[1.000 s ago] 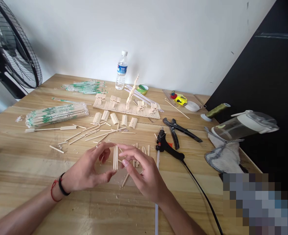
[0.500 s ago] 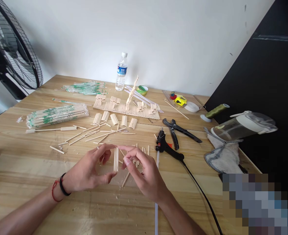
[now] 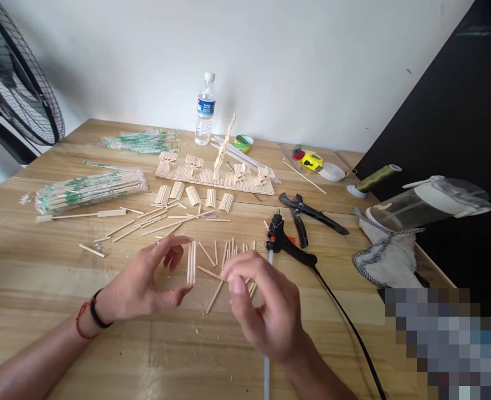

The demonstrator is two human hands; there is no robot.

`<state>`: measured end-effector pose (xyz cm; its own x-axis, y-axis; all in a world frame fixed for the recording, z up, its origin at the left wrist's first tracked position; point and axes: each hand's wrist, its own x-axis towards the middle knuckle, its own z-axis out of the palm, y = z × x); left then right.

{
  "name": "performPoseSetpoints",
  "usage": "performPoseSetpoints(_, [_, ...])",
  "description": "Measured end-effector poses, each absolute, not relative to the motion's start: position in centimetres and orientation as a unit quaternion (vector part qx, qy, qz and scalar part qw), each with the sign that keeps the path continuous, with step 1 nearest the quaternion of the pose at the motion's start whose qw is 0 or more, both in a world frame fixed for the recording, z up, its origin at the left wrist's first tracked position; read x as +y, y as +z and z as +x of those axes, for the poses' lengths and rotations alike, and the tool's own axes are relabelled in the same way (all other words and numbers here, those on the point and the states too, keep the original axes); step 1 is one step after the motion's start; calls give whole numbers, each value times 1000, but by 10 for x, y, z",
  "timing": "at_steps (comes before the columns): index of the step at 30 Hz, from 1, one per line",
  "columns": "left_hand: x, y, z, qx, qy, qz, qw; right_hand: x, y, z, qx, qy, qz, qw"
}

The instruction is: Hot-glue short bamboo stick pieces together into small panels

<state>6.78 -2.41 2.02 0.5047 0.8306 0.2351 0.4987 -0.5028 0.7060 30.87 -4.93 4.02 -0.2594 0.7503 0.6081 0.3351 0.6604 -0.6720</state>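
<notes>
My left hand (image 3: 145, 278) grips a small row of about three short wooden sticks (image 3: 191, 262) by their ends, between thumb and forefinger. The sticks stand side by side, pointing away from me. My right hand (image 3: 266, 305) is closed in a pinch to the right, above loose cut sticks (image 3: 209, 254). One stick lies right by its fingertips; whether the pinch holds anything is hidden. Beyond the hands, several small stick panels (image 3: 193, 195) lie in front of a long stick-built base (image 3: 203, 176), which carries little table-like pieces and a tall, leaning, knobbly piece (image 3: 225, 145).
A black glue gun (image 3: 289, 244) with a cord lies right of my right hand, beside cutting pliers (image 3: 299, 214). Bagged sticks (image 3: 90, 190) lie left. A water bottle (image 3: 205, 111) stands behind. A cloth (image 3: 385, 258) and a clear lidded jug (image 3: 416, 205) are at the right.
My right hand has drawn away from the small stick row, toward me and to the right, and its fingers have closed. My left hand still holds the row, slightly further left.
</notes>
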Motion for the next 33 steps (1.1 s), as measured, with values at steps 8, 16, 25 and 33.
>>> performPoseSetpoints(8, [-21,20,69,421,263,824,273,-86,41,297,-784,43,-318,531])
performPoseSetpoints(16, [-15,20,65,436,278,810,276,-57,46,305,-852,169,-298,396])
performPoseSetpoints(25, [-14,18,59,445,284,802,279,-83,48,310,-812,214,-298,454])
performPoseSetpoints(33, [-13,15,59,449,277,800,286,-105,29,313,-830,187,-305,428])
